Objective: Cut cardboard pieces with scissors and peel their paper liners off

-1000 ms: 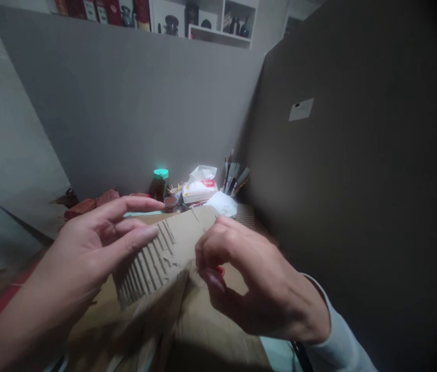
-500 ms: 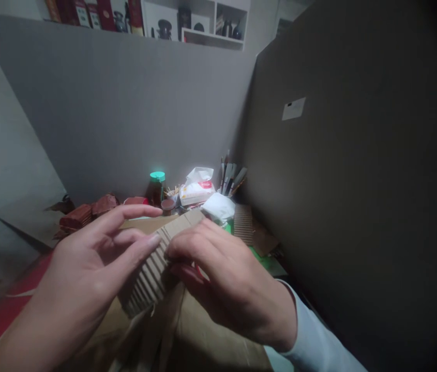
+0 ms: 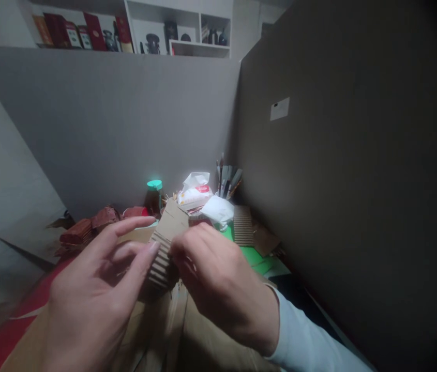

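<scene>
Both my hands hold a piece of ribbed corrugated cardboard [image 3: 163, 253] up in front of me. My left hand [image 3: 94, 289] grips its left side with the fingertips, index finger stretched out above it. My right hand [image 3: 218, 281] curls over its right side and covers part of it. The piece's smooth upper end [image 3: 174, 219] pokes up between the hands. Under them lies a large flat brown cardboard sheet [image 3: 187, 341].
At the back stand a green-lidded jar [image 3: 153, 195], a tissue pack [image 3: 194, 192], a cup of brushes [image 3: 226, 182] and white crumpled paper [image 3: 218, 211]. Reddish-brown scraps [image 3: 86, 230] lie at the left, a ribbed cardboard strip [image 3: 243, 226] on green mat at the right. Grey partitions wall the desk.
The ribbed cardboard has been turned and drawn in between my hands, showing less of its face. My right hand moved left over it. The view tilted up slightly.
</scene>
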Tool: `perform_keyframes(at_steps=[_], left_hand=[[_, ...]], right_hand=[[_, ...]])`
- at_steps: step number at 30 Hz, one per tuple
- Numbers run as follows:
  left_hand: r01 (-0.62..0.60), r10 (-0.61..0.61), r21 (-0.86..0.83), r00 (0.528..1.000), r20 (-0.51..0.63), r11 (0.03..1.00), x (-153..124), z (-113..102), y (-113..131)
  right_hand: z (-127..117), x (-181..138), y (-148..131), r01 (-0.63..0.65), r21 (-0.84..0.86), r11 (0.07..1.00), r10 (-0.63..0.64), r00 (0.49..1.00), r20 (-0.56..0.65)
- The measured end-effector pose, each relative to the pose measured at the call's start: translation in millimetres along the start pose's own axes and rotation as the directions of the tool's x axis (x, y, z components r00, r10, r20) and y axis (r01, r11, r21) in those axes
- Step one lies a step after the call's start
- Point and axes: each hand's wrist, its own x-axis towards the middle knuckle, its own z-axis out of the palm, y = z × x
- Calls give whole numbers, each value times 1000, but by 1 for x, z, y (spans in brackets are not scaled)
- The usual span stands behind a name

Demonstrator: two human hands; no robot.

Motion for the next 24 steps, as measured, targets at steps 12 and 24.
perform_keyframes(at_steps=[12, 24], left_hand=[[-121, 122, -52, 993, 7, 991, 10, -2, -16], [-116, 119, -51, 991, 59, 992, 11, -6, -15]], right_hand=[[-3, -1, 6, 13, 102, 995, -13, 1000, -4], [-4, -1, 10, 29, 43, 999, -30, 999, 37]])
